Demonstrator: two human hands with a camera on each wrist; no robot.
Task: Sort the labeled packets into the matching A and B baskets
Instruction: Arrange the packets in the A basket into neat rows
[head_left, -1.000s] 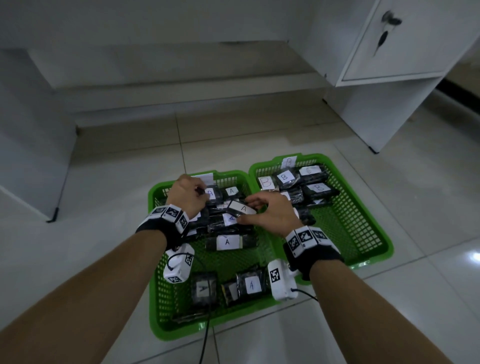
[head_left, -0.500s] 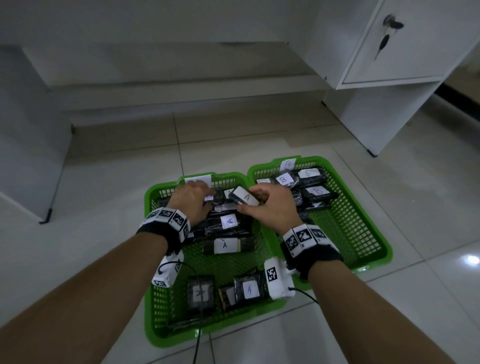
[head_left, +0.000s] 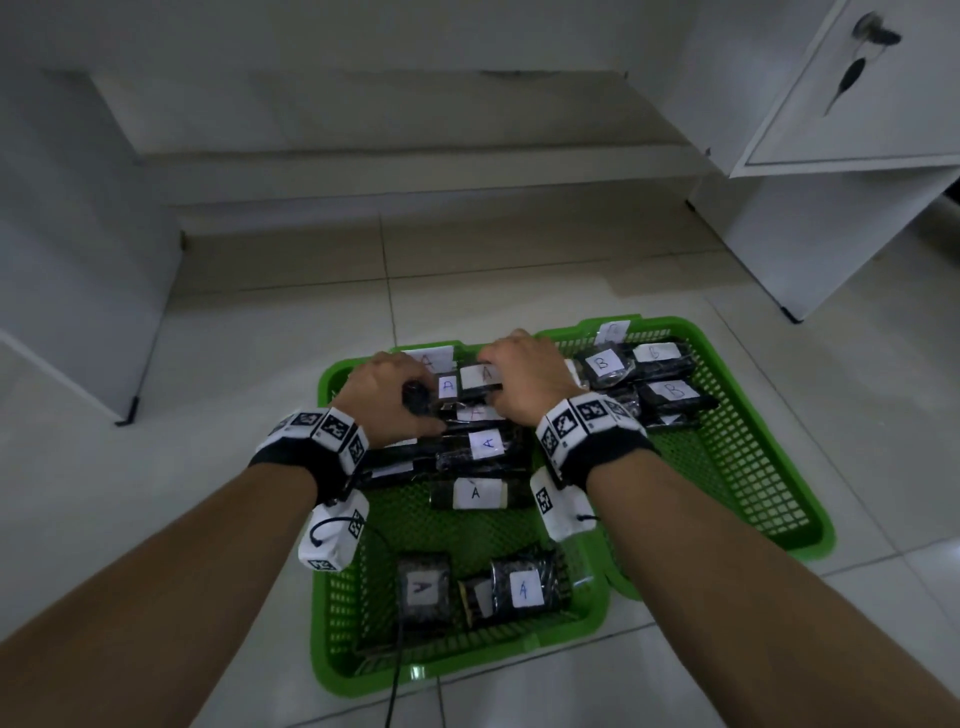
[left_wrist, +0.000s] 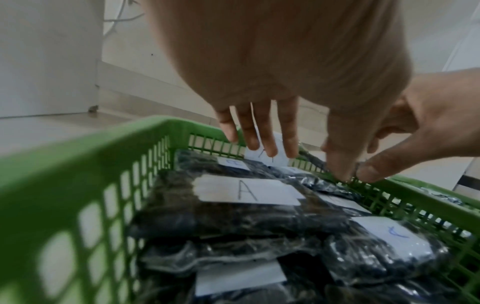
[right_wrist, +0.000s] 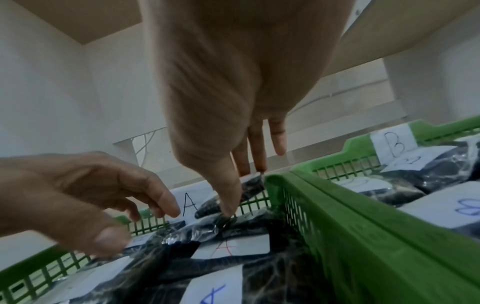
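two green baskets stood side by side on the tiled floor, touching along one wall. the left basket (head_left: 324, 613) had a paper tag with the letter a (right_wrist: 188, 203) on its far wall, and the right basket (head_left: 769, 483) had a tag with the letter b (right_wrist: 394, 145) on its far wall. dark packets with white a labels lay in the left basket, most of them piled at the far end, and two more lay near the close wall. dark packets with b labels lay piled at the far end of the right basket.

both hands were over the far end of the left basket. the right hand (head_left: 524, 379) had its thumb and fingers curled around one packet with an a label (head_left: 480, 378), which lay on top of the pile just beside the wall shared with the other basket. in the right wrist view the thumb tip (right_wrist: 228, 209) pressed into the shiny wrap of this packet.

the left hand (head_left: 384, 397) was next to it, over the same pile. its fingers (left_wrist: 267, 131) were straight and relaxed and pointed down to the a tag, and it held nothing. in the head view a dark packet end showed under its thumb, but i could not tell if the thumb touched it.

a white cabinet (head_left: 857, 130) with a key in its door stood at the far right.
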